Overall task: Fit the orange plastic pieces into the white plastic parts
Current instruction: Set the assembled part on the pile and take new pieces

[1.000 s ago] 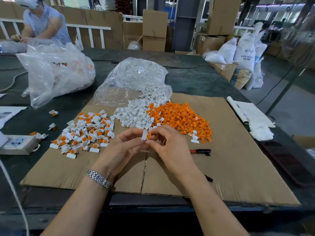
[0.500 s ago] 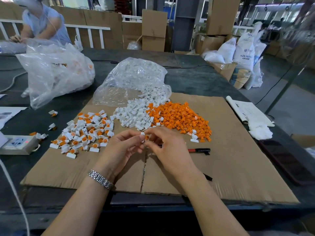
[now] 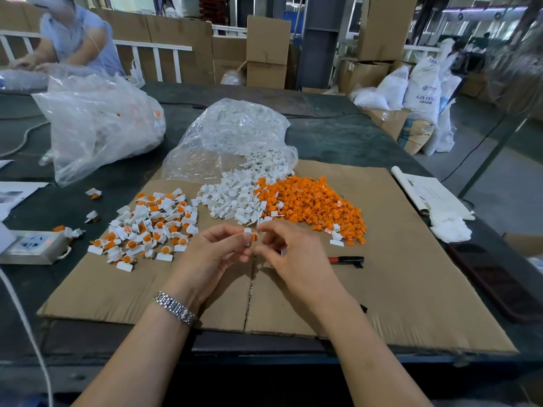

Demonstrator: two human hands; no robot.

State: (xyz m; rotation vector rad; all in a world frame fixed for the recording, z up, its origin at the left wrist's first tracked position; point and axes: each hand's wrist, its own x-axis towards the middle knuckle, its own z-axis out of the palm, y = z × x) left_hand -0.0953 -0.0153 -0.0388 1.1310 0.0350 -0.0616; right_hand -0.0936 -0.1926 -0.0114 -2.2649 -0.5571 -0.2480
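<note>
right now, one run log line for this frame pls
step: fitting | left hand: pinches white part with orange piece | right hand: at the piece | assembled pile: left on cardboard

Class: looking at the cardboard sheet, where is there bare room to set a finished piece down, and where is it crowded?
Bare cardboard lies right of the pen, out to the phone, and along the near edge under both wrists. A smaller bare patch sits left of the left hand, below the finished pile. The far half is crowded: white parts, orange pieces, bag.
</note>
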